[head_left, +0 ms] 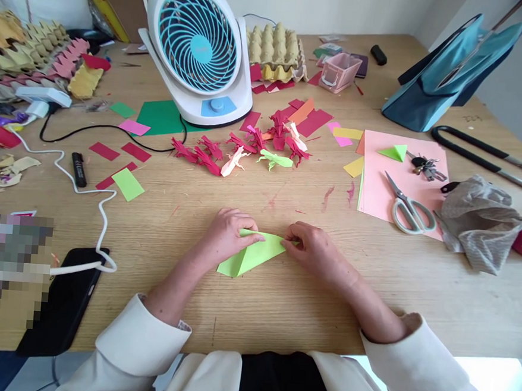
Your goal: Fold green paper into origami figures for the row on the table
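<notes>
A light green sheet of paper [257, 256], partly folded with a crease running down its left part, lies on the table between my hands. My left hand [230, 235] pinches its upper left edge, thumb on top. At the right corner, my right hand [310, 246] grips the paper between thumb and curled fingers. Beyond my hands lie several folded paper figures, most of them dark red [207, 161], with a light green one [275, 160] and a pale pink one [233, 162] among them.
A white fan [200, 48] stands at the back. To the right, scissors [410, 206] and keys [428, 168] rest on pink paper [377, 192], beside a crumpled grey cloth [480, 220]. On the left are a black marker [79, 170], a white cable [103, 220] and a phone [63, 307].
</notes>
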### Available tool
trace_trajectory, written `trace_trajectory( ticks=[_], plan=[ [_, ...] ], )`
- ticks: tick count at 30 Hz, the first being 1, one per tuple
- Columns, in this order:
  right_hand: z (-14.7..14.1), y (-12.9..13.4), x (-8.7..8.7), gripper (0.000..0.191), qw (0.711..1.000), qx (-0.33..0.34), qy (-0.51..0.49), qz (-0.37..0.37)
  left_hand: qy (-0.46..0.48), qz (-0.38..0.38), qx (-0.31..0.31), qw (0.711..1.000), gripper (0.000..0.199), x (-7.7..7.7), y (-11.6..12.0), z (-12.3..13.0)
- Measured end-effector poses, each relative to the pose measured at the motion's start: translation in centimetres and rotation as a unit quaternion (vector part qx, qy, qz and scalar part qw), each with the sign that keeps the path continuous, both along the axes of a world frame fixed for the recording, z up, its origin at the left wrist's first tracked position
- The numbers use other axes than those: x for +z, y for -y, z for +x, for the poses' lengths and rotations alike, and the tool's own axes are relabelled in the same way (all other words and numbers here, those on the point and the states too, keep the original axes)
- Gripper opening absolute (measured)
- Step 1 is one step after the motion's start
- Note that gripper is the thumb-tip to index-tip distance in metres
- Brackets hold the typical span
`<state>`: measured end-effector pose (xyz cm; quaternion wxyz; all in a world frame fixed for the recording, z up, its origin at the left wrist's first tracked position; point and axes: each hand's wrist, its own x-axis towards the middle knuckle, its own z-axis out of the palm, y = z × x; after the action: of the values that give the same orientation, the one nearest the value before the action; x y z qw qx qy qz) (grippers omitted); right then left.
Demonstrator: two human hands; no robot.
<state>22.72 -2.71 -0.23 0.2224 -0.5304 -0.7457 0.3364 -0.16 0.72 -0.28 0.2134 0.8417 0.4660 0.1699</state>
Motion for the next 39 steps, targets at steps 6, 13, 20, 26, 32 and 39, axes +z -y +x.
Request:
trace_trajectory(
  ticks=[6, 13, 20, 26, 32, 39],
  plan=[
    [-0.6, 0.4, -0.2, 0.013, 0.996, -0.003, 0.091, 0.013, -0.077, 0.017, -0.002, 0.997, 0.021, -0.1, 0.3, 0.3],
    [-0.8, 0.7, -0.5, 0.008, 0.989, -0.008, 0.138, 0.043, -0.101, 0.056, 0.016, 0.993, 0.020, -0.5, 0.5, 0.5],
    [-1.1, 1.0, -0.8, 0.016, 0.980, 0.068, 0.131, 0.137, -0.069, 0.119, 0.009, 0.990, 0.024, 0.4, 1.2, 0.9],
    [-1.0, 1.2, -0.8, 0.020, 0.983, 0.086, 0.100, 0.131, -0.047, 0.157, -0.110, 0.980, 0.016, 1.0, 5.1, 1.3],
    [-0.8, 1.7, -0.8, 0.021, 0.980, 0.086, 0.093, 0.151, -0.092, 0.196, -0.117, 0.969, 0.031, -0.2, 7.3, 1.2],
    [0.9, 3.3, -0.9, 0.023, 0.977, 0.103, 0.042, 0.181, -0.148, 0.194, -0.106, 0.964, 0.033, -0.5, 7.6, 1.7]
  ],
)
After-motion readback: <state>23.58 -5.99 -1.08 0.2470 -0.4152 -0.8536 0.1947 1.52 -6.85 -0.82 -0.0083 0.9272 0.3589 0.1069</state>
